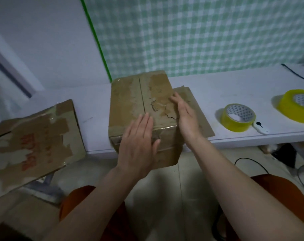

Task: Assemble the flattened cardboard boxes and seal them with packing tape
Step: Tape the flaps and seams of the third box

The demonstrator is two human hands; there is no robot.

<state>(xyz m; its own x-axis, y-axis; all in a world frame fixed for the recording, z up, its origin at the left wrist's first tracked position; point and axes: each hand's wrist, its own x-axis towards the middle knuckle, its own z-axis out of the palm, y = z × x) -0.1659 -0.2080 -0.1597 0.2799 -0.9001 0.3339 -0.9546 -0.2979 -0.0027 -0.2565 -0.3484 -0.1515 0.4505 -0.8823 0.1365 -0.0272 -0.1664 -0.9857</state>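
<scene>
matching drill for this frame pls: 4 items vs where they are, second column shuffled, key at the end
Items:
1. assembled box
2. box with red print
3. smaller tape roll
4. larger tape roll

Places:
A. right edge of view, partly cut off
B. table centre, under both hands
C. left, tilted over the table edge
D. on the table right of the hands, beside a small white tool

Pairs: 1-B, 2-C, 3-D, 4-A

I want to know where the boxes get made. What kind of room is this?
Probably a small home or back-room packing spot, not a big factory. A plain white table stands against a green checked curtain, with two tape rolls and cardboard boxes on it, and the left hand and right hand press one box.
</scene>
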